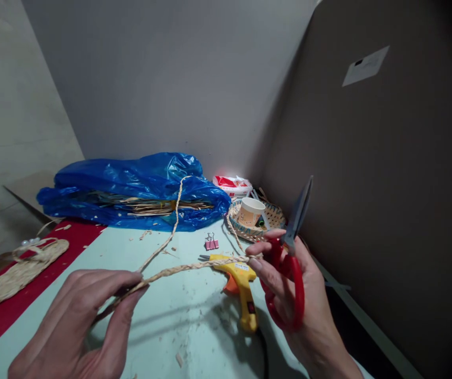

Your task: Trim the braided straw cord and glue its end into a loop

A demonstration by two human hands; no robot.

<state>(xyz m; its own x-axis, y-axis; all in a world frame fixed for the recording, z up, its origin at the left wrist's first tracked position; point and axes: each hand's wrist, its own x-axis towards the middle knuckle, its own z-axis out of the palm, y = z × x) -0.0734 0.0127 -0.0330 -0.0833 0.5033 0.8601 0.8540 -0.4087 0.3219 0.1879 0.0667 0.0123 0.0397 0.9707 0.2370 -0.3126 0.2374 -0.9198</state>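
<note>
A thin plaited straw cord (188, 267) stretches between my two hands above the table. My left hand (87, 321) pinches it between thumb and fingers at the lower left. At the other end, thumb and fingertips of my right hand (305, 279) grip the cord. The same hand also carries red-handled scissors (297, 284), their blades pointing up and seemingly closed. Another length of cord runs from my left hand back over the blue bag. Below the cord lies a yellow hot glue gun (245, 295) with an orange trigger.
Straw bundles (158, 206) stick out of a blue plastic bag (127, 171) at the back. A woven basket (276, 217) holds a paper cup (251, 210); a tissue pack (233, 185) sits behind. A pink binder clip (212, 243) stands mid-table. A straw sandal (24, 268) rests on red cloth (71, 239).
</note>
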